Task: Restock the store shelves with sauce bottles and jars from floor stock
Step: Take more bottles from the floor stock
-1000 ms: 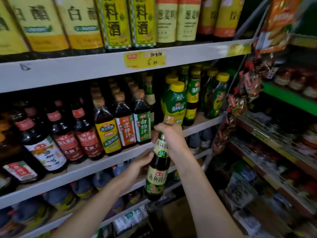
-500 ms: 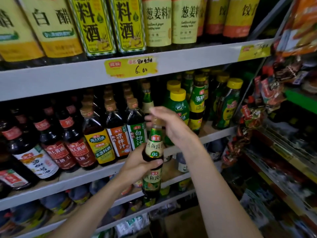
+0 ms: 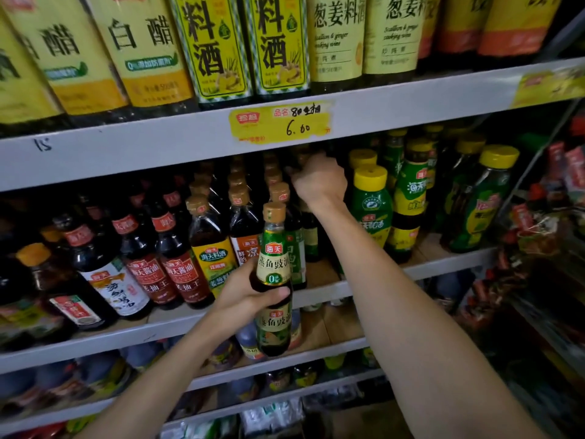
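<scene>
A glass btl w/ a green-and-cream label and a tan cap is held upright at frame ctr, in front of the mid shelf and not yet set on it. It is gripped round its waist by the L hand, thumb across the front, fingers wrapped behind. Dark liquid is seen in its shoulder and base.

The R hand is reached deep into the mid shelf, just above ctr, among the tan caps of the back-row btls. Its fingers are curled away from the camera; whether anything is gripped cannot be told.

Left of the R arm, the mid shelf is packed w/ dark sauce btls, red or orange labels, filled nearly to the necks. Right of the arm, green-labelled btls w/ yellow caps are stood in rows; dark contents show in some. A bare strip of shelf board is visible between the two groups, under the R forearm.

Along the top of the frame, large btls w/ yellow labels are lined up on the upper shelf. A yellow price tag marked 6.00 is stuck on its front edge. Lower shelves are dim; contents are unclear.
</scene>
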{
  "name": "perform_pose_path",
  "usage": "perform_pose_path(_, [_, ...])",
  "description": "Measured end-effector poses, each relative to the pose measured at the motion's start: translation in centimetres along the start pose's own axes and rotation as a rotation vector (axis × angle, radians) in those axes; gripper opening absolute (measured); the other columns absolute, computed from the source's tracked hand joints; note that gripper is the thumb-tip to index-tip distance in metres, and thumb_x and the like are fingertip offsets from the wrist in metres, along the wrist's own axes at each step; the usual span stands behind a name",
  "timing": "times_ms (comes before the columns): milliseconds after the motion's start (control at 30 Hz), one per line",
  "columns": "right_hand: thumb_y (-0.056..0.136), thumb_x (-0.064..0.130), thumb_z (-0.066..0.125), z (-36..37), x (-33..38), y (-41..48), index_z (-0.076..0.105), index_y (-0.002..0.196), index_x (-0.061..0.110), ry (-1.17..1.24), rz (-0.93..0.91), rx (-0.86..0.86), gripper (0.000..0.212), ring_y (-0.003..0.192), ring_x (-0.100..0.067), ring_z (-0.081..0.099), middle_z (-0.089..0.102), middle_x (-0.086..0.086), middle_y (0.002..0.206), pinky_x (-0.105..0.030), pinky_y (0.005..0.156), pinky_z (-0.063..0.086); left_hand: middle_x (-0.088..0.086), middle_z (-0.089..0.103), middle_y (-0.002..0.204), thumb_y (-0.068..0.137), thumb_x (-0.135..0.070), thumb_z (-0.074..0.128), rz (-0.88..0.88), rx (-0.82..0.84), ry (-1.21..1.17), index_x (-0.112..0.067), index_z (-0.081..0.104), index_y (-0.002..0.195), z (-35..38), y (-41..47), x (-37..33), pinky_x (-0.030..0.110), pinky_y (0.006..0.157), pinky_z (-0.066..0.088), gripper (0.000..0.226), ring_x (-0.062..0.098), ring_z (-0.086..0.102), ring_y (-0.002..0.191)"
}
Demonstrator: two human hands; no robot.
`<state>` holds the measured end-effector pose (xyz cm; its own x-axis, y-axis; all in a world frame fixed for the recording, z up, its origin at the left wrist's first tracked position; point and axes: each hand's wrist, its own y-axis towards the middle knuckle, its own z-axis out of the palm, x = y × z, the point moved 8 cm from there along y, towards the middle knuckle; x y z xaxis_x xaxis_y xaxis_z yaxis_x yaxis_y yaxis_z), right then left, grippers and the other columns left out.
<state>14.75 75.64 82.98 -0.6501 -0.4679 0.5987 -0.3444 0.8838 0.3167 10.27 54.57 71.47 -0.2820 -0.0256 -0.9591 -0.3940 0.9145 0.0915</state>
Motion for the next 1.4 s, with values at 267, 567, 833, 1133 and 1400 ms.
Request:
perform_pose_path(267, [0.078, 0.048, 0.076, -0.4, -0.9, -0.8, 0.063, 0.115, 0.01, -0.025, 0.036, -0.183, 0.055, 0.113, -0.035, 0.056, 0.052, -0.015, 0.128, -0.039, 0.078, 0.052, -0.012, 0.068, 0.118, 0.079, -0.022, 0.076, 0.003, -0.021, 0.024, -0.025, 0.055, 0.123, -1.2, 0.0, 0.4, 0.017, 0.082, 0.053, 0.049, 0.005, 0.063, 0.11])
perform_pose_path(567, [0.081, 0.018, 0.067, 0.5, -0.3, 1.0, 0.07, 0.1, 0.009, 0.133, -0.011, 0.089, 0.021, 0.104, -0.036, 0.066, 0.071, -0.015, 0.109, -0.027, 0.073, 0.046, -0.009, 0.068, 0.12, 0.079, -0.025, 0.076, -0.034, 0.001, -0.05, -0.023, 0.052, 0.129, -1.9, 0.2, 1.2, 0.025, 0.084, 0.056, 0.056, 0.009, 0.064, 0.111])
perform_pose_path(833, [0.079, 0.033, 0.078, 1.1, -1.1, 0.4, 0.05, 0.127, 0.005, 0.248, 0.018, 0.018, 0.062, 0.112, -0.039, 0.059, 0.06, -0.019, 0.125, -0.039, 0.089, 0.05, -0.008, 0.069, 0.118, 0.077, -0.03, 0.073, -0.049, -0.018, -0.044, -0.022, 0.054, 0.127, -3.0, 0.2, 1.6, 0.029, 0.088, 0.053, 0.054, 0.01, 0.065, 0.11])
perform_pose_path(1133, [0.077, 0.025, 0.079, 1.3, -1.4, 1.5, 0.072, 0.098, 0.011, 0.22, 0.03, 0.081, 0.026, 0.101, -0.029, 0.068, 0.073, -0.009, 0.105, -0.02, 0.068, 0.041, -0.007, 0.07, 0.116, 0.077, -0.028, 0.074, -0.043, -0.016, -0.033, -0.019, 0.055, 0.124, -3.5, 0.1, 1.9, 0.021, 0.08, 0.055, 0.051, 0.011, 0.066, 0.108])
perform_pose_path(1400, [0.078, 0.018, 0.078, 2.0, -1.3, 2.0, 0.071, 0.103, 0.013, 0.301, -0.013, 0.14, 0.026, 0.106, -0.027, 0.064, 0.071, -0.008, 0.109, -0.02, 0.072, 0.04, -0.006, 0.07, 0.117, 0.075, -0.029, 0.077, -0.058, -0.01, -0.044, -0.018, 0.053, 0.127, -3.5, -0.1, 2.3, 0.022, 0.081, 0.055, 0.058, 0.012, 0.065, 0.109])
